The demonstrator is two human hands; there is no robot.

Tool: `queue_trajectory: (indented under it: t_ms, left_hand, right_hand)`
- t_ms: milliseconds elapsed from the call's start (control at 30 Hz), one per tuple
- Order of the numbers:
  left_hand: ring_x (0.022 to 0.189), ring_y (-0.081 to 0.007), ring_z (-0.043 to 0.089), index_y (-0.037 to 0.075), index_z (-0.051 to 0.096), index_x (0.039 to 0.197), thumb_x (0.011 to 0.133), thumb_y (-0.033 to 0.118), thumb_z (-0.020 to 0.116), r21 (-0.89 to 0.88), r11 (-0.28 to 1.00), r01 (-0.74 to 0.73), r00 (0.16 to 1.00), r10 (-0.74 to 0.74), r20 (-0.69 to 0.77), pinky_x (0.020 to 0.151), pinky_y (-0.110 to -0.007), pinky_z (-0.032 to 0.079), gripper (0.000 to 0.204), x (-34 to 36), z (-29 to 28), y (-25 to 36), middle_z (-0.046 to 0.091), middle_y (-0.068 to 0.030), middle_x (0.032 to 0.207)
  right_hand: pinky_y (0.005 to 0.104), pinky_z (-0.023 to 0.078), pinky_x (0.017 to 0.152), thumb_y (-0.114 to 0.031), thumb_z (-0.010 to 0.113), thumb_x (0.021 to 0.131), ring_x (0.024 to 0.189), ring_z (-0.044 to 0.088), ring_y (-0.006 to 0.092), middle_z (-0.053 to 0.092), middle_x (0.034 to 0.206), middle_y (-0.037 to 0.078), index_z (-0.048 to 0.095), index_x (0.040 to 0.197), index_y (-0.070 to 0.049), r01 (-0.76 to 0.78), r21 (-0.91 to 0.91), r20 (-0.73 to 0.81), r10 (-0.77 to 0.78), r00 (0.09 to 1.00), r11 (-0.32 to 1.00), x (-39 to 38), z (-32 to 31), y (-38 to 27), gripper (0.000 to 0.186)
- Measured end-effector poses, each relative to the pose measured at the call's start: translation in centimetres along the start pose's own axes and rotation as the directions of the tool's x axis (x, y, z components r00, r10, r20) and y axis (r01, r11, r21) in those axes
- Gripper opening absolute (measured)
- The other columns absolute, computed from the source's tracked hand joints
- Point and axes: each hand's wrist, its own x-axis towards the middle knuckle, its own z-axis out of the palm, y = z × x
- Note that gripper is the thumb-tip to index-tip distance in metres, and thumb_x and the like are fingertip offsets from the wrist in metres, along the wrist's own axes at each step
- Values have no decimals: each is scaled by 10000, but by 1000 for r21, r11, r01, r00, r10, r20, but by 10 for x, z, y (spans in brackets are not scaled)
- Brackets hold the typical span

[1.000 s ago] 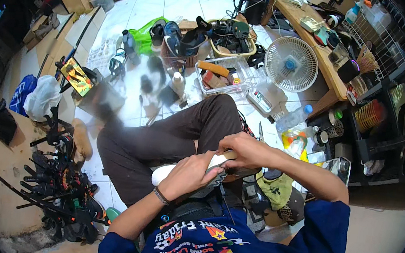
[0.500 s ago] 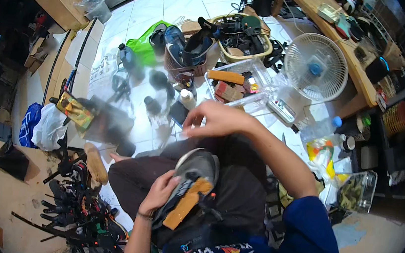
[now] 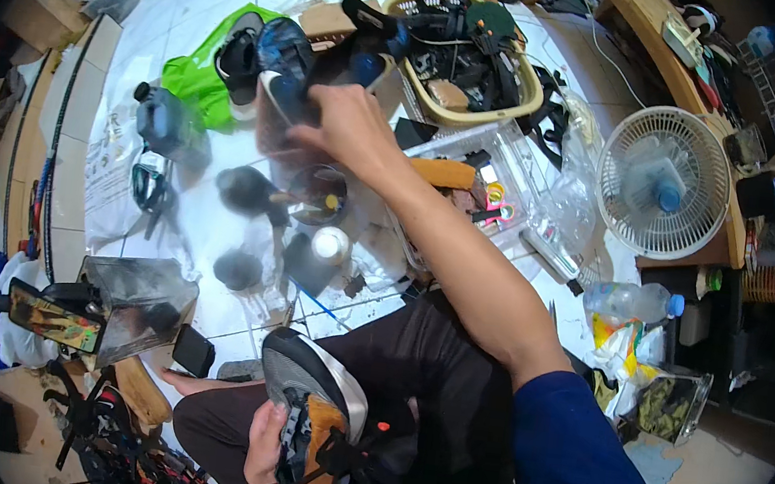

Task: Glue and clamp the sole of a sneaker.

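On my lap, my left hand [image 3: 264,443] grips a grey shoe [image 3: 294,375] with a pale sole edge by its side. A flat tan-brown piece [image 3: 322,445] lies along the shoe, with dark laces or straps near it. My right arm stretches forward, and my right hand [image 3: 348,128] is at the near side of a brownish basket [image 3: 275,124] full of shoes. Its fingers are bent, but blur and the hand itself hide whether they hold anything. A dark blue shoe [image 3: 285,47] and a black shoe [image 3: 237,51] stand close beyond it.
A white bottle [image 3: 331,245], a dark jug [image 3: 169,126] and a clear tray [image 3: 503,150] stand on the tiled floor. Behind are a yellow basket [image 3: 528,96] and a green bag [image 3: 187,76]. A fan [image 3: 664,183] stands right; a propped phone [image 3: 59,317] is left.
My right hand has moved from above my lap forward and left to the shoe basket. The view has shifted; my left hand still holds the shoe on my lap.
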Motion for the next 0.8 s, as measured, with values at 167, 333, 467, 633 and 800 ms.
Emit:
queue_trajectory:
  t_ms: [167,333,467,633,800]
  left_hand:
    - [1036,-126,586,-51,540,1285,1047,213,500,84,995,-47,998,51,-43,947,-284,445,357,2,5,2,644,-65,1156]
    - [1028,-127,577,-59,532,1302,1047,221,503,130,985,-111,994,107,35,951,-285,437,379,2,3,-2,636,-63,1167]
    - [1050,-138,580,-62,521,1327,1048,223,504,115,992,-60,998,63,-21,962,-291,434,400,1,11,1,636,-68,1184]
    - [1071,-152,587,-60,517,1319,1050,250,496,152,988,-36,999,40,-23,966,-304,447,411,2,11,9,632,-87,1208]
    - [1083,-158,580,-58,497,1320,1052,251,479,92,996,-16,988,30,-152,970,-312,444,409,-14,-5,2,614,-93,1221]
  right_hand:
    - [480,497,830,-250,792,750,962,603,390,646,959,187,668,1034,-45,83,-73,-100,-90,991,994,5,21,5,372]
    - [465,485,869,-210,781,757,1033,564,369,603,1024,161,628,1073,-53,142,13,-127,-139,982,990,-3,15,-4,384]
    - [463,502,879,-223,794,753,1056,573,371,599,1023,175,619,1022,-45,191,24,-96,-188,977,981,-7,20,-7,367]
    - [434,536,793,-380,782,772,871,659,341,680,899,158,680,1020,-43,112,108,124,-126,984,988,8,-1,10,431]
    - [369,564,692,-480,724,838,735,724,259,725,812,161,759,937,-54,9,192,-307,52,950,981,42,-73,97,439]
